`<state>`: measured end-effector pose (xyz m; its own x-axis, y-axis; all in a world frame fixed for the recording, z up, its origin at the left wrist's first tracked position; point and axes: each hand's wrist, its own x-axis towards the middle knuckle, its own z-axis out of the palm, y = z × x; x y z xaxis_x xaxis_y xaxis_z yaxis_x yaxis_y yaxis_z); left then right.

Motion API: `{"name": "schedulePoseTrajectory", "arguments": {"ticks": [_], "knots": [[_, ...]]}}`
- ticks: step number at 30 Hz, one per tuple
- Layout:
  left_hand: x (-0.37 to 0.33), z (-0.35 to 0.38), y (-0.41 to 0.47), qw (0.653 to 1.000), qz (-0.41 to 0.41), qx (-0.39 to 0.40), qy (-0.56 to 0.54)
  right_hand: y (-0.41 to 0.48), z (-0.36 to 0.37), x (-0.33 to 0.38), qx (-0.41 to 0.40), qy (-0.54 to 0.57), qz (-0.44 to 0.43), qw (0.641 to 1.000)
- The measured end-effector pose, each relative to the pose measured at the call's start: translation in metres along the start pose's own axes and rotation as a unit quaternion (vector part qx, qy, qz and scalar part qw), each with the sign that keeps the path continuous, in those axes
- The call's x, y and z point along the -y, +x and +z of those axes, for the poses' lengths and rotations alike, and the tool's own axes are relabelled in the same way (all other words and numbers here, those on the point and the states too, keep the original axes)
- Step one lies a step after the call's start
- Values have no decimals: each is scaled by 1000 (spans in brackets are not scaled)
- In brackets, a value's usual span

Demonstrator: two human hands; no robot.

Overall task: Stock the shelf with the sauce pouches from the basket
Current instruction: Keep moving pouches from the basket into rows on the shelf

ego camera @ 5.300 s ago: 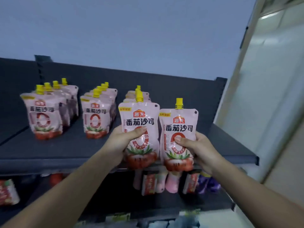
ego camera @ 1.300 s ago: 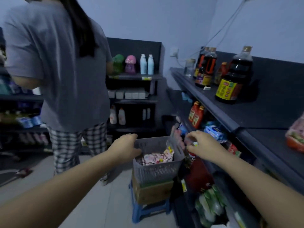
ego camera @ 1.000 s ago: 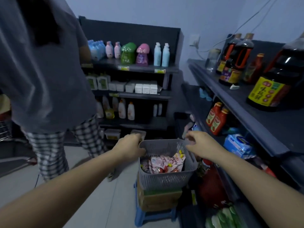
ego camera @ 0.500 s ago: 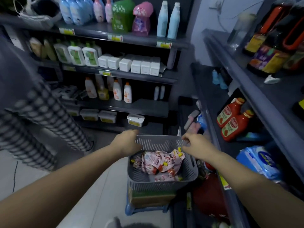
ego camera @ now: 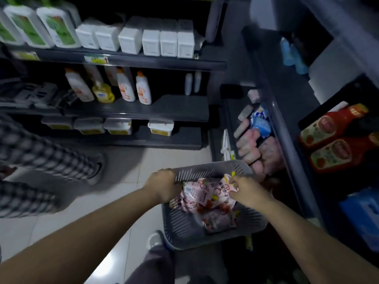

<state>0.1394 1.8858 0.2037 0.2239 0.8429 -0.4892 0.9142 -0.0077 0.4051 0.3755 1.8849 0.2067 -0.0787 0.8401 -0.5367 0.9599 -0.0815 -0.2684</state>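
Observation:
A grey slotted basket (ego camera: 196,173) stands low in front of me, beside the right-hand shelving. Several pink sauce pouches (ego camera: 205,198) with yellow caps lie heaped inside it. My left hand (ego camera: 164,184) covers the basket's far left corner, its fingers curled over the rim. My right hand (ego camera: 247,191) reaches in from the right and pinches the top of one pouch (ego camera: 224,186) near its cap. The shelf with the standing pouches is out of view.
A person in checked trousers (ego camera: 41,154) and a dark shoe (ego camera: 96,168) stands on the tiled floor at left. Dark shelves (ego camera: 174,108) hold white bottles and tubs ahead. Red ketchup bottles (ego camera: 332,128) and pink packets (ego camera: 256,148) fill the right shelving.
I turned from the shelf, having left two pouches there, and bent over the basket. The view has tilted further down. My right hand dropped from the rim onto a pouch.

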Motion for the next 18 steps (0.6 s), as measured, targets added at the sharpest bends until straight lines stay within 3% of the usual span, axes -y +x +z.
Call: {"name": "schedulePoseTrajectory", "arguments": {"ticks": [9,14,18], "knots": [[18,60,63,996,18,91,13,53,46,-38,51,66,103,991],[21,108,102,993,15,118,11,83,93,-65,102,168,177,964],[24,150,130,987,17,141,74,112,142,-92,110,259,252,926]]}}
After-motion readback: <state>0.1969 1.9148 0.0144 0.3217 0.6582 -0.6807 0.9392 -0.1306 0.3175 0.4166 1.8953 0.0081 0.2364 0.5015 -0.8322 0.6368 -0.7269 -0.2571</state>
